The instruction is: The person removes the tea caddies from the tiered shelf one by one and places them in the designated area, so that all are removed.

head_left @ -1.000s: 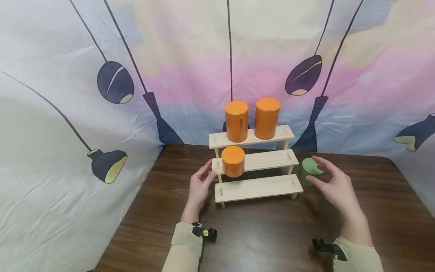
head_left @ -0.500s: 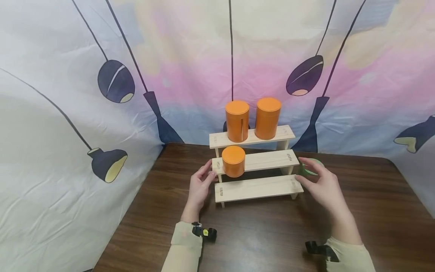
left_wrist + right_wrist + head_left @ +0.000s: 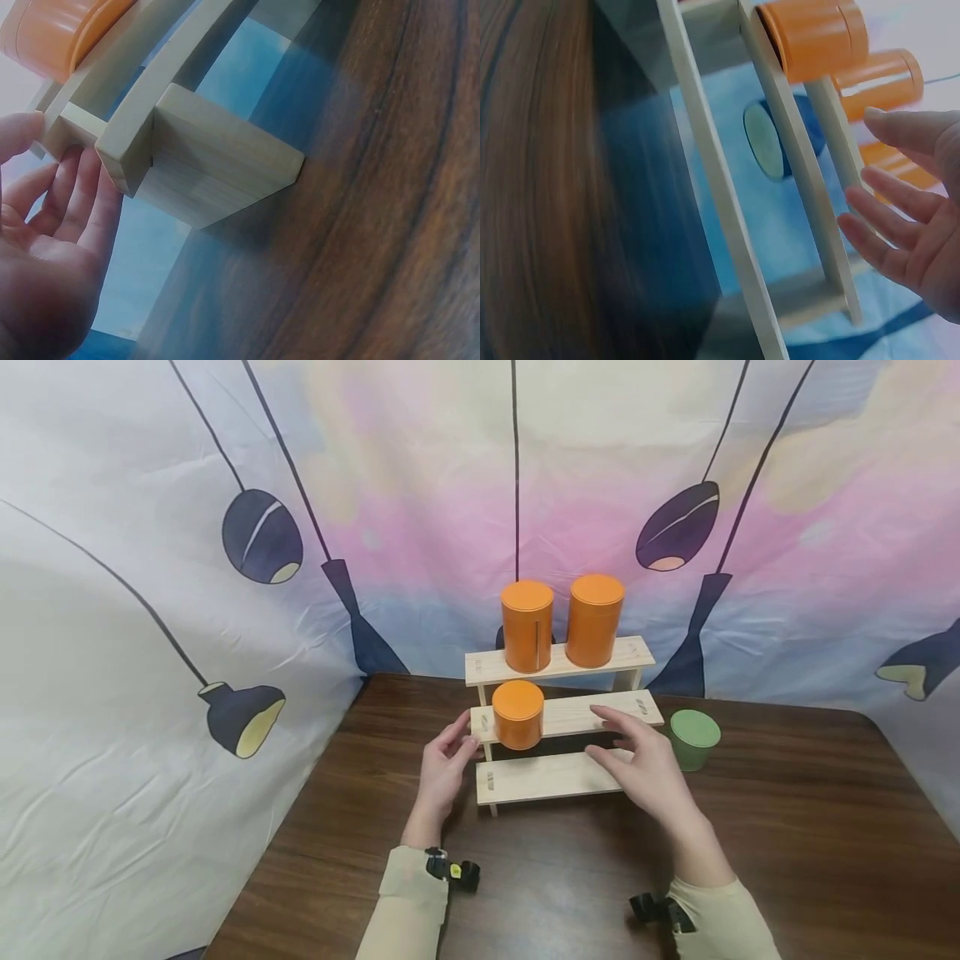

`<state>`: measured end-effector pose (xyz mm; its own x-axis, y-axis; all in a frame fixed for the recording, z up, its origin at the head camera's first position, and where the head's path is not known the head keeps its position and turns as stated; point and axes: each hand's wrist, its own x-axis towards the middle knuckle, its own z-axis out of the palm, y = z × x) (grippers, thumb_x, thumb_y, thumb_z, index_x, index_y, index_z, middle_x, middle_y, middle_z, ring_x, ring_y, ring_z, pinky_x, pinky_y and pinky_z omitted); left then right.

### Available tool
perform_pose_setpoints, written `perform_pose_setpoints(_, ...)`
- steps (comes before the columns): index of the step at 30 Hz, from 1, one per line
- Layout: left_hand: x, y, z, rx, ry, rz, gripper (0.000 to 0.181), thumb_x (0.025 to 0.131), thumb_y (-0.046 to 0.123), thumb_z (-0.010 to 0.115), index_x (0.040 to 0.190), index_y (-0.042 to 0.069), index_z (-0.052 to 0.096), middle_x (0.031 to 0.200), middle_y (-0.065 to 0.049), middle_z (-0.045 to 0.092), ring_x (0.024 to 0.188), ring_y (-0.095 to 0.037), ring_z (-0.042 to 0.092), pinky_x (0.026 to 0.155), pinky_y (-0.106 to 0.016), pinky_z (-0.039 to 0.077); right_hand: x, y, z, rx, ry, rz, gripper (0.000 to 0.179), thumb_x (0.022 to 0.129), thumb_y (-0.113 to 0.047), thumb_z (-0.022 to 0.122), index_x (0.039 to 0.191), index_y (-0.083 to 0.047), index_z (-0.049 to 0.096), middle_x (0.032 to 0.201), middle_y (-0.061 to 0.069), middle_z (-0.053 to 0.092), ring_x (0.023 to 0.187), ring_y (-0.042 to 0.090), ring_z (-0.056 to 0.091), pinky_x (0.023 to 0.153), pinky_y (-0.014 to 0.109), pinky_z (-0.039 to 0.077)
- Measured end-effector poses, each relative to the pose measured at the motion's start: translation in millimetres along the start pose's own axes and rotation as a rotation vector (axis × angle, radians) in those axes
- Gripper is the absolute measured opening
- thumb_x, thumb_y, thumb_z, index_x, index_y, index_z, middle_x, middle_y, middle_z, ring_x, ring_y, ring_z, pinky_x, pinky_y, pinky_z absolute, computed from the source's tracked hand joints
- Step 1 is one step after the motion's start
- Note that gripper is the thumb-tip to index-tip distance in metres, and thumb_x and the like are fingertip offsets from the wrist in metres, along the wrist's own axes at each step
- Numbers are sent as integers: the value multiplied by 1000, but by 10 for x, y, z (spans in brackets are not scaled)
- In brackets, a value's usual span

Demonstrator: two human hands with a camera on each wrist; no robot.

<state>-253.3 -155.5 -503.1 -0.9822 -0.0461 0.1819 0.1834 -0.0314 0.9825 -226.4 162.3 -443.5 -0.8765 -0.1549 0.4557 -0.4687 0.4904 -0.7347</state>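
A three-step wooden shelf rack [image 3: 558, 779] stands on the table. My left hand [image 3: 441, 770] is at the left end of its middle step; in the left wrist view the thumb lies at the top edge and the fingers [image 3: 71, 191] are underneath, pinching the board. A short orange canister [image 3: 518, 716] sits at the left of that step. Two taller orange canisters, the left one [image 3: 527, 628] with a slit in its side and the right one [image 3: 596, 622] plain, stand on the top step. My right hand [image 3: 648, 768] hovers before the rack's right half, fingers spread, holding nothing.
A green canister [image 3: 693, 742] stands on the dark wood table [image 3: 555, 877], just right of the rack. A fabric backdrop [image 3: 435, 485] printed with hanging lamps rises behind and to the left of the table.
My right hand has moved left from beside the green canister to in front of the rack, leaving the canister standing in view. The left hand keeps its place on the rack.
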Motion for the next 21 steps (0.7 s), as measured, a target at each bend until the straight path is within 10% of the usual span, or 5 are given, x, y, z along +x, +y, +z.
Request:
perform_pose_setpoints(9,1,7,-5,0,5,2,52,105,8,69,156,10,57,145,-16,61,110,-19,68,95,-35,62,259,-182,421,229,-15,18,69,91,-17,89,153,-16,60,152,8,61,132,33,64,104,51,58)
perform_pose_setpoints(21,-10,20,-8,5,-1,-1,52,105,9,69,156,10,57,143,-17,61,109,-19,68,91,-28,62,375,-222,812,260,-53,-49,73,89,-18,90,154,-22,56,151,4,59,134,28,62,109,52,54)
